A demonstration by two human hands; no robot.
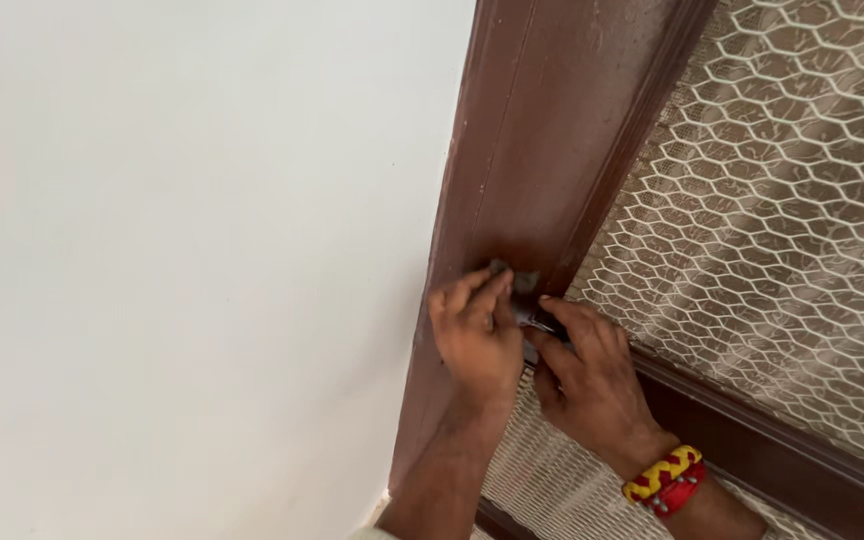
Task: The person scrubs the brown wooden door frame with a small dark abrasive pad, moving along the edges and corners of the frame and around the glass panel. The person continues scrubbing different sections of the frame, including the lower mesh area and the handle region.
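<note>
Small dark fitting point(524, 283) pinched vs brown door frame point(532, 150) by L hand point(474, 335) fingers, steadying it; thin metal tool point(540, 322) gripped in R hand point(592, 380), tip at fitting. Wire mesh point(782, 220) adjacent.

no packages, labels, signs or screens show anywhere in this view. nothing here bears print or a display.
</note>
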